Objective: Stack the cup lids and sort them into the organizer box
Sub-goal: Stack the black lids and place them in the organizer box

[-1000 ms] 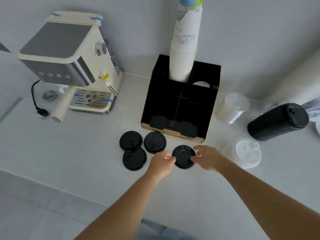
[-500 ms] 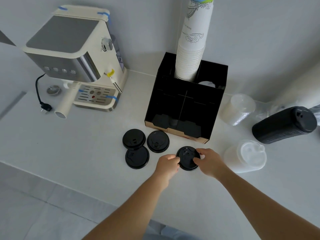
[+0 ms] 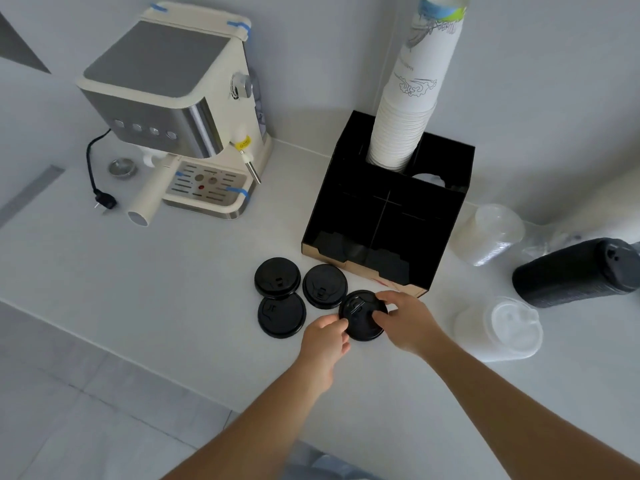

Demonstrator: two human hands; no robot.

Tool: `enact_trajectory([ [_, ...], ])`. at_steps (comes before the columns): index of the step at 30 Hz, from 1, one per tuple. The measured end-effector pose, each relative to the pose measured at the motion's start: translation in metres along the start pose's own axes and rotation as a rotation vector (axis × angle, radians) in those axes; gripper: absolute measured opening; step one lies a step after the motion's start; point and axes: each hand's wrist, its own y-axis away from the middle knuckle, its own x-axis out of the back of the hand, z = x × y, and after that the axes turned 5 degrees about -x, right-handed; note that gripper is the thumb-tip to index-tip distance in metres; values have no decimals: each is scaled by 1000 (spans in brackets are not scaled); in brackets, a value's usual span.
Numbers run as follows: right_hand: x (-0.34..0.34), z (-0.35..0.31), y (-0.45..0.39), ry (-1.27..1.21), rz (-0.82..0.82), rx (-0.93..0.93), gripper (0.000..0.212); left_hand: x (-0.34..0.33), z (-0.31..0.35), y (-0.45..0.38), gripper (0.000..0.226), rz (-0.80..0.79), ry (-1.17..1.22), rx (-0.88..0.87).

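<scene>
Head: black lid (image 3: 362,317) between hands.

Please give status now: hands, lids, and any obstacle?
Left hand and right hand both grip one black lid on the counter. Three loose black lids left of it, unstacked. Organizer box front open, nothing blocking.

Four cup lids (image 3: 362,315) are seen in plain black, as is the organizer box (image 3: 388,216), edged in brown at its front; the paper cups (image 3: 412,98) are white with grey line drawings, and the table (image 3: 173,289) is white
</scene>
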Motion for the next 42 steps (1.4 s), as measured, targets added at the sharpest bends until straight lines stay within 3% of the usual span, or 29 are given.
enact_trajectory([
  [11, -14, -55, -22, 297, -103, 272, 50, 22, 8, 2, 39, 54, 200, 10],
  [23, -14, -70, -45, 413, -184, 270, 47, 21, 16, 0, 49, 78, 179, 1],
  [28, -13, -55, -37, 415, -186, 226, 47, 21, 15, 2, 52, 66, -40, -60],
  [31, -12, -44, -28, 421, -160, 205, 47, 22, 11, 5, 45, 31, -201, -117],
  [38, -12, -31, -19, 396, -106, 255, 42, 21, -6, 12, 15, 5, -244, -135],
  [42, -10, -38, -24, 405, -91, 338, 46, 12, -8, 16, 25, -3, -128, -92],
])
